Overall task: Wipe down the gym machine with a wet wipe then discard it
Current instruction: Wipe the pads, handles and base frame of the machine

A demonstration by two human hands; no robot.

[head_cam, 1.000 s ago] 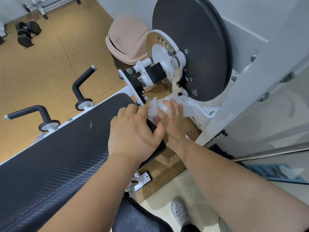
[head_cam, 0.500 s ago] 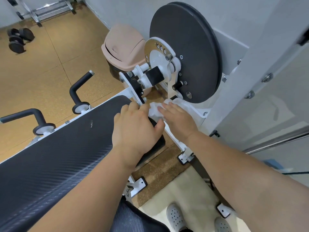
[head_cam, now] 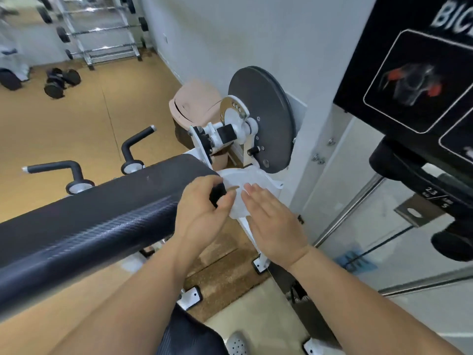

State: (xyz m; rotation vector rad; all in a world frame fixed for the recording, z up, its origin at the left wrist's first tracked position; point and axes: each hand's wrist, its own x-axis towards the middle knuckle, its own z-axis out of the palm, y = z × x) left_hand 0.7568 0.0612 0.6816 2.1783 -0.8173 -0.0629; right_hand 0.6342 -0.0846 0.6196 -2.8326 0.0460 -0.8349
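- Left hand [head_cam: 204, 208]: fingers curled, thumb and fingertips pinching the near-left edge of the wet wipe [head_cam: 239, 193]; the same hand rests against the end of the black pad [head_cam: 102, 213].
- Right hand [head_cam: 271, 221]: fingers straight and together, palm down, not clenched; fingertips lie on the wipe's right side. Whether the hand grips it or only presses it, cannot tell.
- Wipe: white, spread loosely between the two hands, most of it just beyond the fingertips, draped over the white frame [head_cam: 256, 239] of the gym machine.
- Beyond the fingertips: dark round disc [head_cam: 266, 116] on the machine's pivot, upright, above the wipe.
- Farther beyond, left of the disc: pink bin [head_cam: 194, 103] against the wall.
- Left of the left hand, past the pad: two black handles [head_cam: 66, 170].
- Far beyond: dumbbells [head_cam: 61, 82] on the floor.
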